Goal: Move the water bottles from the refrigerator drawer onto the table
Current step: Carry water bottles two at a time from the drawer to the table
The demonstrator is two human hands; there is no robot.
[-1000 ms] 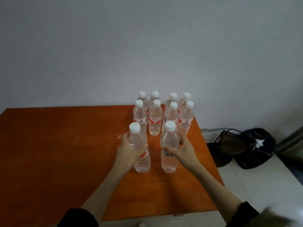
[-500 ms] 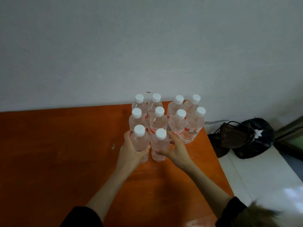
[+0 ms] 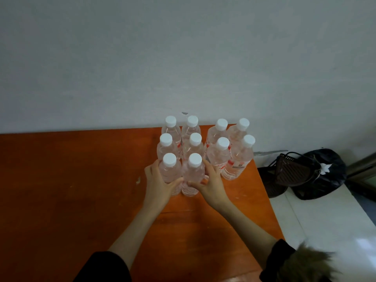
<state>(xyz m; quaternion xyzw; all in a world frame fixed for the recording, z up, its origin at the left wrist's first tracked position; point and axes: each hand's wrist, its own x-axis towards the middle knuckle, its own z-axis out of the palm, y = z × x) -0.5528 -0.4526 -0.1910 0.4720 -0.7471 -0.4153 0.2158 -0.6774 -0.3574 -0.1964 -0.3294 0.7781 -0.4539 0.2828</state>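
Black sleeves lead up to two bare hands on the orange wooden table: the left hand wraps one clear plastic white-capped bottle, the right hand its neighbour, both standing upright, probably to extend the rows. Beyond stand eight more bottles, close-packed near the grey wall.

Single head-worn view, wide-angle, looking forward and steeply down from above the near edge of the worktop. Faces the grey wall behind the far edge. Close range: forearms enter from the bottom of the frame. Far right corner of the worktop roughly centred; floor visible beyond the right edge.
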